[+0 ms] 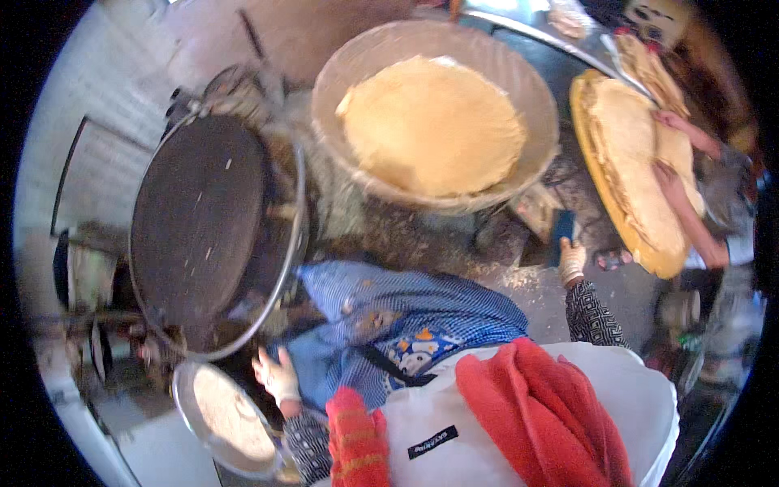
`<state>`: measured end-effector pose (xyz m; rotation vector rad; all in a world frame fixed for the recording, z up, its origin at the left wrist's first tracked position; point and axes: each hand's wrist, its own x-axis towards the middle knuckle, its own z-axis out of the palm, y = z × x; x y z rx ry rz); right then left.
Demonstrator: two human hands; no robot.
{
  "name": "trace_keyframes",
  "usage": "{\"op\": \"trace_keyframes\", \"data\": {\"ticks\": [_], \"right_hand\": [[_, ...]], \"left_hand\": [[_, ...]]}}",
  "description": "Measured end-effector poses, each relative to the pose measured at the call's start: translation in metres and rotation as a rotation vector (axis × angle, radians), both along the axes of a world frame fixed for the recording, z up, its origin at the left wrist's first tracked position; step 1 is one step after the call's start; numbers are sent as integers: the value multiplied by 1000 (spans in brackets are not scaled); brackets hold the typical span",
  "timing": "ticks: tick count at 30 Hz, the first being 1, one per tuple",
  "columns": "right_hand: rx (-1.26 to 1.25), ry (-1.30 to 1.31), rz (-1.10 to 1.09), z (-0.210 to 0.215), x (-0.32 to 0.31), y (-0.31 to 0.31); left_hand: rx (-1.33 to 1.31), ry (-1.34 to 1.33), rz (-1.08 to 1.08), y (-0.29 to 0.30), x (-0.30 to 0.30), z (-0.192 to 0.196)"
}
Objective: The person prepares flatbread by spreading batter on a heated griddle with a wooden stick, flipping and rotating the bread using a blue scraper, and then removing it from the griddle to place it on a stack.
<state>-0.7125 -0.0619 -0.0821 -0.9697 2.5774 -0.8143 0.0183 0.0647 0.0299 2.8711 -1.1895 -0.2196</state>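
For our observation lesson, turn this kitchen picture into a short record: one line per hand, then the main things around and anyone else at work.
Left hand: open, near the bowl
Right hand: grips a dark blue flat object, its exact kind unclear
Bowl: round, holding a pale mixture
Dark round plate: probably a griddle, light flecks on it
Basket: wide, round, with yellowish flatbread inside
Other person's hands: at the right, on pale layered sheets
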Motion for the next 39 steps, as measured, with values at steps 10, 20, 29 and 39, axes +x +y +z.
{"op": "trace_keyframes", "data": {"ticks": [10,20,29,39], "right_hand": [[240,938,493,-108,23,-110],[231,-380,1635,45,336,-113],[504,62,1476,-37,329,-95],[933,52,1055,-86,268,-14]], "left_hand": [[-241,-194,60,148,4,53],[114,420,424,347,-99,71],[-291,344,157,244,-76,74],[-248,261,-586,85,-32,66]]}}
